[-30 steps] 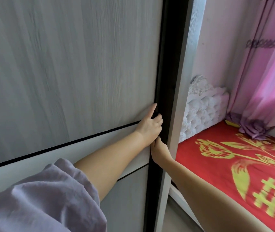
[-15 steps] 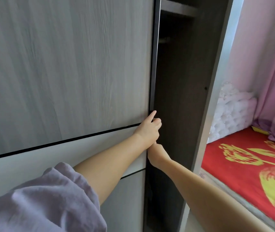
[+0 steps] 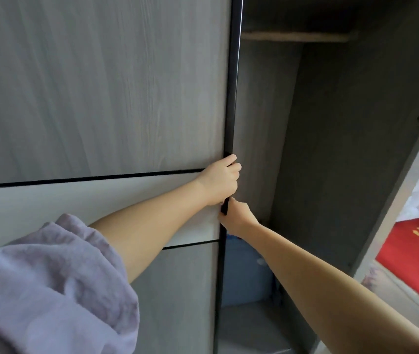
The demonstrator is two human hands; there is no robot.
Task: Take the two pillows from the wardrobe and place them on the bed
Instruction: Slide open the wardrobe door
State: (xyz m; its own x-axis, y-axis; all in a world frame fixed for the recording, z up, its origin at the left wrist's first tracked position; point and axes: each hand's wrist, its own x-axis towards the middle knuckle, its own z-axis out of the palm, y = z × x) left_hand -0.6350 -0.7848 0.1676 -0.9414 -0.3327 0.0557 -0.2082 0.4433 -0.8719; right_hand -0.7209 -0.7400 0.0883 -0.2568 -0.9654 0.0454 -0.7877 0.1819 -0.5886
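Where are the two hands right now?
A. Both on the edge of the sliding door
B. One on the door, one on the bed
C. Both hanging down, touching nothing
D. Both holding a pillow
A: the left hand and the right hand both grip the dark edge of the door, one just above the other, with the wardrobe partly open beside them.

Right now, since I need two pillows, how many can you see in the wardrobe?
1, possibly: a soft blue shape low in the wardrobe, behind the right hand. It may be a pillow; I cannot be sure. Others may be hidden behind the sliding door.
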